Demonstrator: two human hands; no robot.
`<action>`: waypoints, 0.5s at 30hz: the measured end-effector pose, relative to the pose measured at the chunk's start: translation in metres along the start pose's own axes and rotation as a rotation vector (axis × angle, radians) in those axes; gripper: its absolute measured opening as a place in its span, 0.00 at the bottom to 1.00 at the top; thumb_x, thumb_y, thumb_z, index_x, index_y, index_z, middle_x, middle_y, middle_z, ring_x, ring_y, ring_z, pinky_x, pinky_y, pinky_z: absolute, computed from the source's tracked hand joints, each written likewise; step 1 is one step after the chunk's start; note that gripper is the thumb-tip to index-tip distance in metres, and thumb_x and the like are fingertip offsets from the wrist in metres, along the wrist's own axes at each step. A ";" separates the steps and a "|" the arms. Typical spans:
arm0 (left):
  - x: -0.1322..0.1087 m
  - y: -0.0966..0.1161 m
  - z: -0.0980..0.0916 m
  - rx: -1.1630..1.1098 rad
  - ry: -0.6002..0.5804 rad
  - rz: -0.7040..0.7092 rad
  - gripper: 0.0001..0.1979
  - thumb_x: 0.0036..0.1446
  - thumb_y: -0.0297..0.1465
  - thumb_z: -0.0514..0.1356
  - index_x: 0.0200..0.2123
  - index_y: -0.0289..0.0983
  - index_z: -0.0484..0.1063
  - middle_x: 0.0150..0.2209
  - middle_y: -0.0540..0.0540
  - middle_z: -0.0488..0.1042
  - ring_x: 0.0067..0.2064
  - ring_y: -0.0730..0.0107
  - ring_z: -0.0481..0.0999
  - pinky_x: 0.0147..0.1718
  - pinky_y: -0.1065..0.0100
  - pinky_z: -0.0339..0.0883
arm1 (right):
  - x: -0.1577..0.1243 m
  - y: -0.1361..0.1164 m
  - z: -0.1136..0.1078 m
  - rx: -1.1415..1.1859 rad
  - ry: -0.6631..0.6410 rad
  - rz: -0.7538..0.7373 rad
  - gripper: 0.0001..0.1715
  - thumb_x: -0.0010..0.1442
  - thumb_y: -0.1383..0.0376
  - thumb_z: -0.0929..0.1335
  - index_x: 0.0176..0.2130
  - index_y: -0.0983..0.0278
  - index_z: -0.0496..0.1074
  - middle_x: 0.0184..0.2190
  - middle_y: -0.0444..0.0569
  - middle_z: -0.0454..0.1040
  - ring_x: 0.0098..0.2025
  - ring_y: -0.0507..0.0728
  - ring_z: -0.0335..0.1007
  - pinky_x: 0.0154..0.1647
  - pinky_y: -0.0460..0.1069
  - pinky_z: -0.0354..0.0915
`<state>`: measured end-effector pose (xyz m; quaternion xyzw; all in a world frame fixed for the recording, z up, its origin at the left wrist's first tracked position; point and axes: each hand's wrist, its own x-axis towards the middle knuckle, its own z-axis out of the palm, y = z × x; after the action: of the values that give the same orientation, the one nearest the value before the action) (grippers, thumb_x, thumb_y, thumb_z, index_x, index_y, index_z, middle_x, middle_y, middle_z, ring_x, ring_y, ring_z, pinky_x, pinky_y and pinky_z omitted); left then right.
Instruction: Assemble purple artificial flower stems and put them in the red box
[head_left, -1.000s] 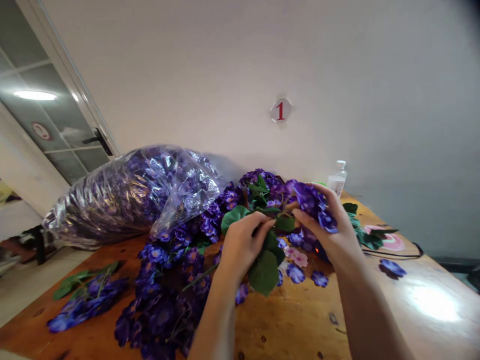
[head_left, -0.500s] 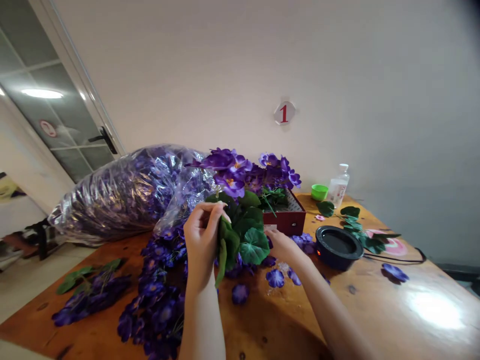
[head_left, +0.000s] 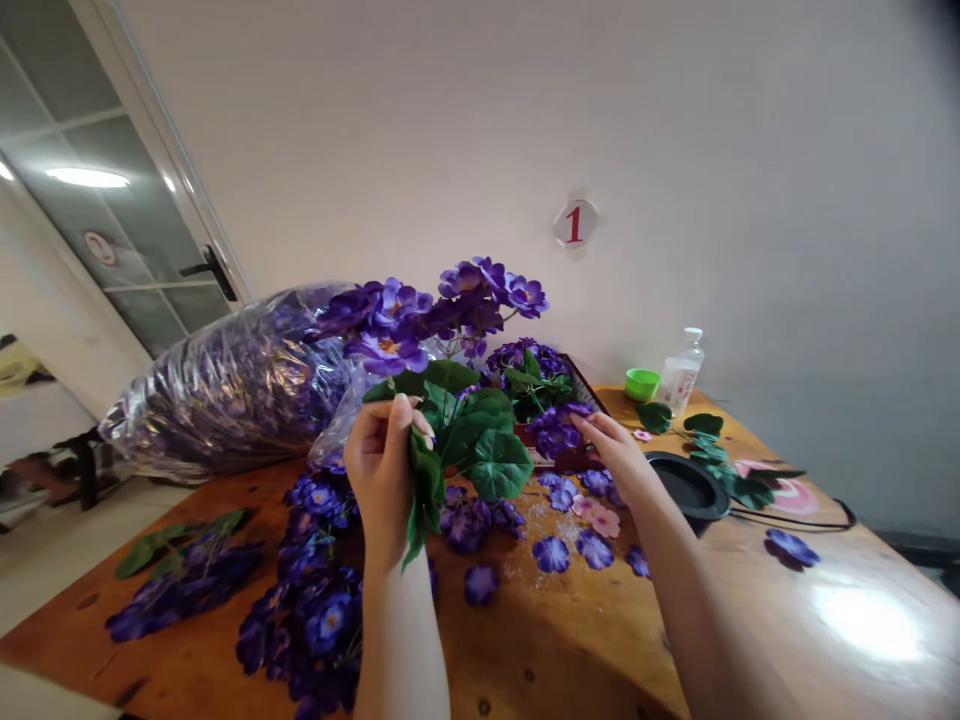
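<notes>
My left hand (head_left: 386, 450) is closed around the stems of a bunch of artificial flowers (head_left: 390, 315), with purple blooms above the fingers and green leaves (head_left: 476, 430) hanging beside them. At the front of a dark red box (head_left: 581, 459), my right hand (head_left: 619, 455) pinches the edge of a purple artificial flower cluster (head_left: 556, 428). Purple flowers and leaves fill the box behind it. Loose purple petals (head_left: 551, 554) and pink petals (head_left: 598, 514) lie on the table below my hands.
A large clear plastic bag (head_left: 225, 390) of purple flowers stands at the back left. More flowers (head_left: 307, 600) are heaped in front of it. On the right are a dark round heater-like pot (head_left: 686, 485) with a cord, a green cup (head_left: 642, 384), a clear bottle (head_left: 681, 375) and leaf sprigs (head_left: 705, 440).
My left hand has shifted slightly left with the bunch. My right hand has moved up and right from behind the leaves, and a purple flower cluster now shows at its fingertips.
</notes>
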<state>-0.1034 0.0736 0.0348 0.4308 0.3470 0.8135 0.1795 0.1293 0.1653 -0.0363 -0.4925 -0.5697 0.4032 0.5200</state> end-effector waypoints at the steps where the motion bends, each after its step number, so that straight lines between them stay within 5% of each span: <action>1: 0.000 0.000 0.000 0.002 0.003 0.002 0.13 0.55 0.40 0.60 0.28 0.36 0.67 0.19 0.55 0.66 0.18 0.81 0.63 0.20 0.76 0.59 | -0.002 -0.003 -0.001 0.044 0.016 0.013 0.21 0.51 0.47 0.67 0.27 0.60 0.60 0.22 0.40 0.64 0.27 0.52 0.67 0.23 0.44 0.61; 8: -0.003 0.003 0.004 -0.013 0.001 0.026 0.12 0.55 0.39 0.61 0.29 0.35 0.68 0.20 0.55 0.67 0.18 0.81 0.63 0.19 0.76 0.59 | -0.009 -0.010 -0.001 0.266 -0.097 0.173 0.17 0.48 0.51 0.70 0.29 0.57 0.62 0.25 0.41 0.70 0.24 0.55 0.73 0.27 0.52 0.71; 12: -0.003 0.004 0.004 -0.057 -0.005 0.026 0.12 0.54 0.39 0.62 0.29 0.35 0.69 0.19 0.55 0.66 0.17 0.81 0.62 0.17 0.77 0.58 | -0.011 -0.013 0.002 0.340 -0.108 0.146 0.18 0.46 0.52 0.72 0.27 0.59 0.64 0.20 0.38 0.67 0.22 0.51 0.69 0.28 0.49 0.71; 15: -0.003 0.004 0.004 -0.128 -0.013 0.005 0.12 0.54 0.38 0.62 0.30 0.35 0.68 0.19 0.55 0.66 0.16 0.82 0.60 0.14 0.78 0.56 | -0.009 -0.014 0.004 0.410 -0.090 0.094 0.20 0.43 0.51 0.74 0.27 0.61 0.67 0.26 0.41 0.71 0.29 0.51 0.72 0.38 0.48 0.71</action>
<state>-0.0985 0.0706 0.0377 0.4246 0.2918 0.8317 0.2068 0.1226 0.1536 -0.0253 -0.3838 -0.4747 0.5563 0.5639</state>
